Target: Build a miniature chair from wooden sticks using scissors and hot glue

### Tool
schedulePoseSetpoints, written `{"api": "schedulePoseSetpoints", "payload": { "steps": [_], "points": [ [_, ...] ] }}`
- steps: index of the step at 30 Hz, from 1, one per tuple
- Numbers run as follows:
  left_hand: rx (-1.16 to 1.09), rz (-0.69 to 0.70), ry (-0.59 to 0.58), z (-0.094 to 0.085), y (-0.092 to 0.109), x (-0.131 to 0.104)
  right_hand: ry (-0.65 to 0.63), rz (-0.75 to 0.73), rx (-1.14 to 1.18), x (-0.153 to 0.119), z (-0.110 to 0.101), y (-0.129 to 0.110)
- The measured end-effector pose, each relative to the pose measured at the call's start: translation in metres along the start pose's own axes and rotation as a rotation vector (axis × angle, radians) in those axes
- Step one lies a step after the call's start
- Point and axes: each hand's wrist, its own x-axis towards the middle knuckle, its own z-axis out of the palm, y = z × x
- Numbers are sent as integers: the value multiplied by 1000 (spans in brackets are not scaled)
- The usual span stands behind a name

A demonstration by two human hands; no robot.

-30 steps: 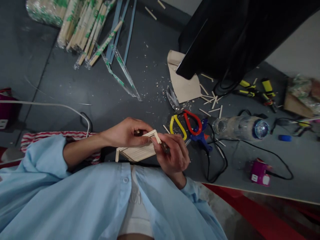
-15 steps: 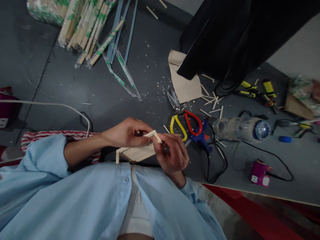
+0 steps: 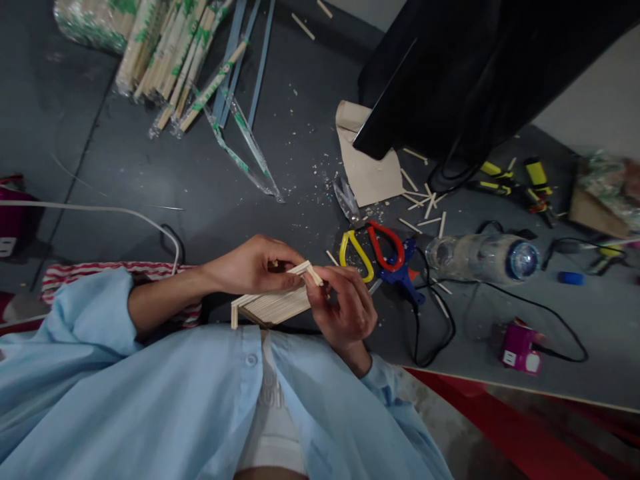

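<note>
A small panel of pale wooden sticks [image 3: 275,306], with short sticks standing at its corners, is held close to my shirt above the table edge. My left hand [image 3: 255,265] pinches its upper edge between thumb and fingers. At the panel's right corner, the thumb and fingers of my right hand [image 3: 345,305] are closed round a short stick [image 3: 314,274]. Just right of that hand lie scissors [image 3: 356,219] with one yellow and one red handle, their blades open, and a blue glue gun [image 3: 403,273] beside them.
Wrapped chopsticks [image 3: 170,57] lie at the upper left. A cardboard piece [image 3: 373,170] and cut sticks [image 3: 429,200] are near a black monitor [image 3: 430,87]. To the right are a plastic bottle [image 3: 470,257], cables, pliers [image 3: 495,188] and a purple box [image 3: 521,347].
</note>
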Motion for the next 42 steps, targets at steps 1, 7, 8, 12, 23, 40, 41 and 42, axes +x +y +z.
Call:
{"api": "schedulePoseSetpoints", "payload": {
  "steps": [1,7,8,12,23,40,41,42],
  "points": [
    [-1,3,0,0,0,0,4,-2,1,0,0,0],
    [-10,-18,-4,0,0,0,4,2,-5,0,1,0],
    [-11,-21,-3,0,0,0,2,3,-8,0,1,0],
    [-6,-21,-2,0,0,0,1,4,0,0,1,0],
    [-100,47,-35,-10,-5,2,90,-81,-6,-3,-2,2],
    [-106,124,-79,-10,-8,2,46,-101,-13,-1,-6,-5],
    [-99,129,-74,-10,-7,2,56,-104,-12,-1,-6,-5],
    [-94,136,-70,-9,-7,2,64,-107,-12,-1,-5,-4]
  ]
}}
